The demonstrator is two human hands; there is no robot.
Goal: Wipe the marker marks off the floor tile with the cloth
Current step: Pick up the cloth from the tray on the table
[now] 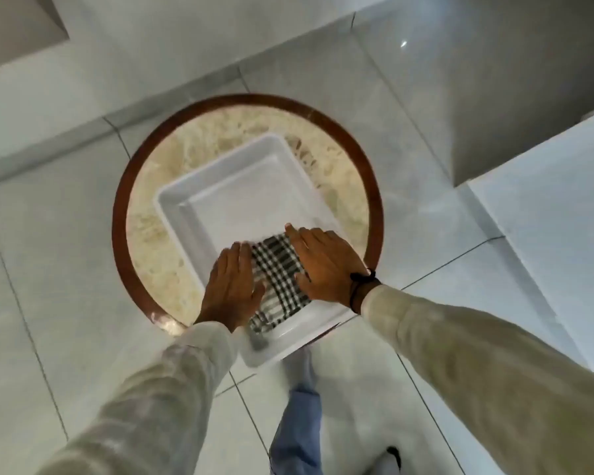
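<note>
Between the two hands lies the cloth (279,282), a black-and-white checked piece resting in the near part of a white square tray (186,214). Its long axis runs from the space beyond the fingertips back toward the wrists, leaning a little to the left at the near end, where its edge reaches the tray's near rim. To the cloth's left, the left hand (232,286) is flat and open, fingers together and pointing away from the person, its thumb side touching the cloth's edge. On the cloth's other side, the right hand (326,265) is likewise spread flat and open, palm down, fingers angled forward and to the left, its thumb lying over the fabric. Neither hand grips anything. A dark wristband (363,278) sits at the right wrist, and both arms wear pale sleeves (460,354). Under the tray is a round table (131,207) with a mottled cream top and a brown rim. Around and below it spreads the glossy grey floor tile (48,269); no marker marks can be made out on it in this blurred view.
</note>
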